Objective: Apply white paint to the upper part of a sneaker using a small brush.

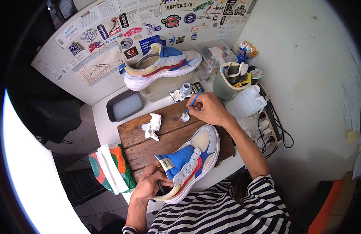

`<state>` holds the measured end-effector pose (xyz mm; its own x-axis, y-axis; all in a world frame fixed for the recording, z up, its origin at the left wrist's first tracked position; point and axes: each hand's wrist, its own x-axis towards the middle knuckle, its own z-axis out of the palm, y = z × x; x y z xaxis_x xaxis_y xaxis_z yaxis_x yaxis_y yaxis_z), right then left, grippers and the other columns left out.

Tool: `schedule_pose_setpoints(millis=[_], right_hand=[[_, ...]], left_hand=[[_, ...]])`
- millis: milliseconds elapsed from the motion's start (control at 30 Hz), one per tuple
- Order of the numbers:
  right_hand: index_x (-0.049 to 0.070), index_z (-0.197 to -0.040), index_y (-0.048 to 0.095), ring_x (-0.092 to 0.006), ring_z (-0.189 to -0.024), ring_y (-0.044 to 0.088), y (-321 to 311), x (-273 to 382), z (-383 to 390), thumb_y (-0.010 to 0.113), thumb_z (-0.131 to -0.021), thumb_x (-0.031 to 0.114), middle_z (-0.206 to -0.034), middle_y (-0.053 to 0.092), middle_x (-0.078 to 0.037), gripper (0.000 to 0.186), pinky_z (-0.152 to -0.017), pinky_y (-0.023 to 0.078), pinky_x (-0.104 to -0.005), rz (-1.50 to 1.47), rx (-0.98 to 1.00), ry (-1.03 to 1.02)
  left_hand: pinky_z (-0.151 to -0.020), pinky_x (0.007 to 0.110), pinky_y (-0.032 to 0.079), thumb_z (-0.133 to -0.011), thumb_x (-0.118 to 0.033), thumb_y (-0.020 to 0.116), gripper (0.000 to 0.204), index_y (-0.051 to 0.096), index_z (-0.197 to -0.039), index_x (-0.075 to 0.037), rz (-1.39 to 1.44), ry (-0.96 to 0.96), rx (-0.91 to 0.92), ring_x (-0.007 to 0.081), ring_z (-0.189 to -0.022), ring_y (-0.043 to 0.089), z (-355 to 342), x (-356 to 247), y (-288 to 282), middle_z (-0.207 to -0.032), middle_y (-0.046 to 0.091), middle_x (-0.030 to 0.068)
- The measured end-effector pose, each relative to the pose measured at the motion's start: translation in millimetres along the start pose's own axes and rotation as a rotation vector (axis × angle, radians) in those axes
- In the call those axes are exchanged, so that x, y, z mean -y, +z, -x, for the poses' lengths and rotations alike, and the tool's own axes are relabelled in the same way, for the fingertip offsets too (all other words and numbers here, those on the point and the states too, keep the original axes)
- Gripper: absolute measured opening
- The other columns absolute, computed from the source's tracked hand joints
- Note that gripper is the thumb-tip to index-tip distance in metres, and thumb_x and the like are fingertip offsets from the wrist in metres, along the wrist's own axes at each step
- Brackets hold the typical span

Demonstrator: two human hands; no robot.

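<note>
Right hand [207,109] pinches a thin blue paintbrush [195,98], seemingly loading; left hand [149,184], lower centre, grips a multicoloured fabric sneaker [190,165]. Dabbing next needs steadiness.

The person wears a loose shirt [211,212] in black and white stripes, the bands running across the body and curving where the cloth folds. The right sleeve [267,199] is wide, striped the same way, and its hem ends near the elbow, leaving the slender right forearm [248,150] bare. Of the left sleeve [129,230], just a striped edge shows. The left forearm [136,212] is bare, as are the left hand [148,185] and right hand [208,109].
</note>
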<state>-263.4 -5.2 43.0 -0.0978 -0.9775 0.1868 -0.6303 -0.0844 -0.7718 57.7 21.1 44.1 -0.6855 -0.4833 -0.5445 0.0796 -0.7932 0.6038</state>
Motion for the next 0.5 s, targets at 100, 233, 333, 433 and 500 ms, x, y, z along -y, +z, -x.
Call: schedule_pose_setpoints(millis=[100, 233, 333, 433, 500], right_hand=[[-0.002, -0.087, 0.07, -0.0205, -0.068, 0.068, 5, -5, -1, 0.072, -0.079, 0.006, -0.076, 0.071, -0.014, 0.011, -0.064, 0.053, -0.0331, -0.002, 0.011, 0.012], [-0.001, -0.088, 0.071, -0.0142, -0.065, 0.064, 4, -4, -1, 0.072, -0.08, 0.005, -0.077, 0.071, -0.009, 0.011, -0.06, 0.051, -0.0308, -0.002, 0.017, 0.033], [-0.001, -0.088, 0.07, -0.0132, -0.066, 0.065, 1, -6, 1, 0.072, -0.08, 0.005, -0.077, 0.071, -0.009, 0.011, -0.06, 0.051, -0.0301, -0.008, 0.004, -0.008], [-0.001, -0.089, 0.07, -0.0135, -0.067, 0.066, -1, -4, 1, 0.072, -0.081, 0.005, -0.077, 0.071, -0.008, 0.01, -0.06, 0.051, -0.0299, -0.027, -0.005, 0.019], [-0.002, -0.087, 0.07, -0.0165, -0.067, 0.068, 0, -7, 2, 0.072, -0.08, 0.005, -0.077, 0.071, -0.011, 0.01, -0.061, 0.052, -0.0313, -0.03, -0.01, 0.026]], left_hand=[[-0.074, 0.033, 0.065, -0.077, 0.012, 0.044, 0.052, 0.046, -0.129, 0.012, 0.005, -0.008, -0.005, 0.0252, -0.081, 0.073, 0, -1, -2, -0.102, 0.066, 0.0213], [-0.074, 0.033, 0.065, -0.077, 0.012, 0.045, 0.052, 0.046, -0.129, 0.013, 0.019, -0.003, -0.009, 0.0252, -0.08, 0.073, -1, -2, -4, -0.103, 0.066, 0.0215], [-0.083, 0.035, 0.063, -0.083, 0.011, 0.042, 0.052, 0.044, -0.135, 0.008, -0.061, -0.032, 0.058, 0.0269, -0.096, 0.07, -1, -1, -11, -0.117, 0.061, 0.0215], [-0.082, 0.035, 0.063, -0.084, 0.01, 0.042, 0.051, 0.043, -0.135, 0.009, -0.066, -0.015, 0.043, 0.0274, -0.095, 0.071, 0, -3, -7, -0.119, 0.061, 0.0223], [-0.082, 0.034, 0.064, -0.083, 0.01, 0.041, 0.052, 0.043, -0.135, 0.009, -0.063, -0.007, 0.05, 0.0275, -0.094, 0.071, 2, -2, -6, -0.12, 0.061, 0.0225]])
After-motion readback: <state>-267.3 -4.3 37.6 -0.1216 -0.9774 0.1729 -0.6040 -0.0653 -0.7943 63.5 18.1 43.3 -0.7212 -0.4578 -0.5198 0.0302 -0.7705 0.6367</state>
